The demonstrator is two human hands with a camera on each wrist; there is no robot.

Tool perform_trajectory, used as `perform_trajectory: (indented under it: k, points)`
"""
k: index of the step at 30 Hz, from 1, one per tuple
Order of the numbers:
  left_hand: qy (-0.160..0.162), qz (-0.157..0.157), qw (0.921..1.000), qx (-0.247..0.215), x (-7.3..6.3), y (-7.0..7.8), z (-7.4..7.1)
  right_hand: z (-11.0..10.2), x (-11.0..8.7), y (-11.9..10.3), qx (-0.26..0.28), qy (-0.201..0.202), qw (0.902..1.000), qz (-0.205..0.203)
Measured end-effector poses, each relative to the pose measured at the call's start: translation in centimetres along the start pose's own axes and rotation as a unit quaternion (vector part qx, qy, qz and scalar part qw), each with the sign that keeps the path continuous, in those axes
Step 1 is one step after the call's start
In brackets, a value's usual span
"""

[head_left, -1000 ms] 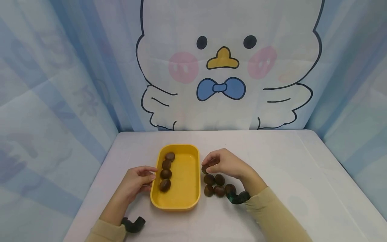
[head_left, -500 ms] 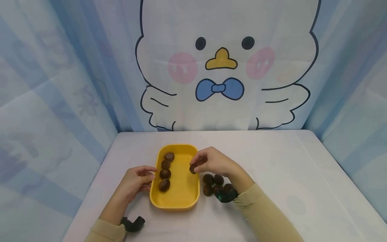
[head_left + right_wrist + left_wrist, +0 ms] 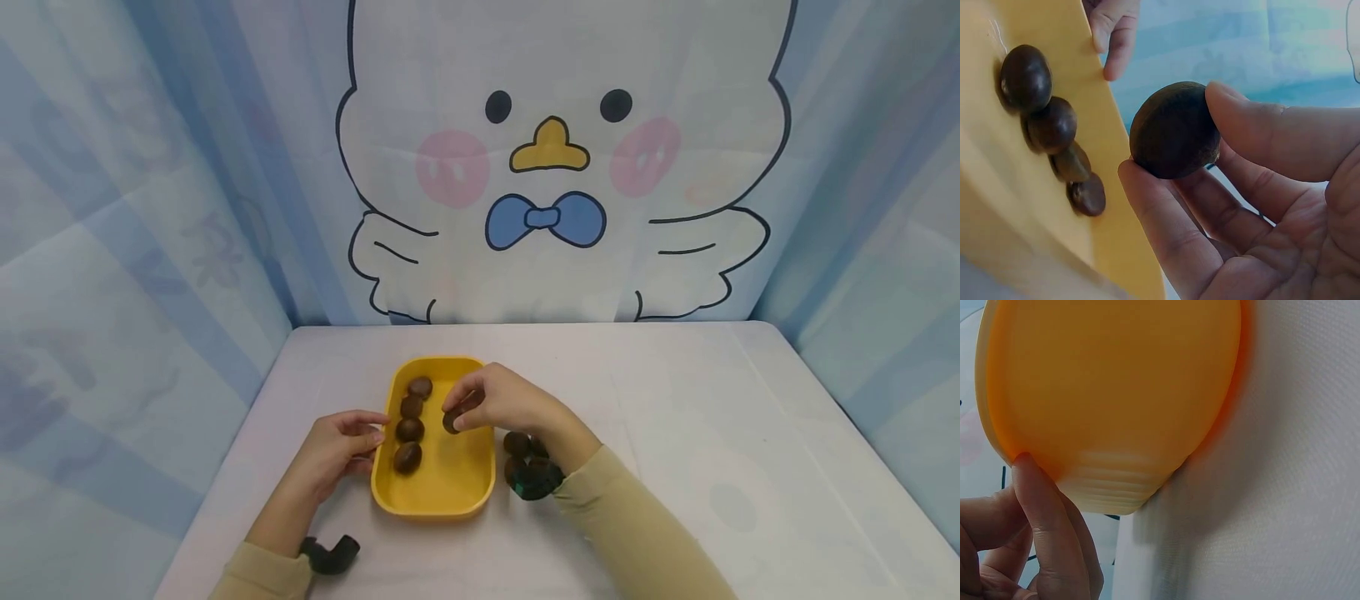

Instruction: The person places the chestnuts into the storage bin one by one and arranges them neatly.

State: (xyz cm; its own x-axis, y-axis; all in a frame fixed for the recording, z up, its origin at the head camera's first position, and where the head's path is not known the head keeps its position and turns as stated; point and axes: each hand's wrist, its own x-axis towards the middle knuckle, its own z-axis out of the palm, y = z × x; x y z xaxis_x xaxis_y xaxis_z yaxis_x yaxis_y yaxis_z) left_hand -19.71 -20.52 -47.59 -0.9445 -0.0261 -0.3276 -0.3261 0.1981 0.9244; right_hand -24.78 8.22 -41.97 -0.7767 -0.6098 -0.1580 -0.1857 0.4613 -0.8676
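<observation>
A yellow tray (image 3: pixel 450 500) holds a column of several chestnuts (image 3: pixel 409 430) along its left side. Over the tray's middle, my right hand (image 3: pixel 491 400) pinches one chestnut (image 3: pixel 1175 130) between thumb and fingertips. In the right wrist view this chestnut shows dark and rounded, beside the row of chestnuts (image 3: pixel 1052 125). My left hand (image 3: pixel 345 442) holds the tray's left rim, with thumb and index finger at the edge. The left wrist view shows its fingers (image 3: pixel 1050 519) against the outer wall of the tray (image 3: pixel 1116 394).
Right of the tray lies a group of loose chestnuts (image 3: pixel 516 444), partly hidden by the right wrist and its black strap piece (image 3: pixel 536 479). Another black piece (image 3: pixel 330 556) sits at the left wrist. A cartoon-printed cloth (image 3: pixel 551 275) rises behind the white table (image 3: pixel 675 375).
My right hand has carried a chestnut leftward from the group beside the tray, across the right rim, to above the tray's middle. My left hand has stayed at the left rim.
</observation>
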Motion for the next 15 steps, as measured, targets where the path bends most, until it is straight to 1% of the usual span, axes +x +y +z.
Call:
perform_trajectory:
  k: [9,15]
  points:
    - [-0.005,-0.002,1.0,0.002,-0.1,0.2,0.0,1.8,1.3,-1.1,0.009,-0.026,0.9994,-0.018]
    - [-0.005,-0.002,1.0,0.007,-0.2,0.3,0.0,3.0,1.8,-1.7,-0.007,-0.036,0.9993,-0.013]
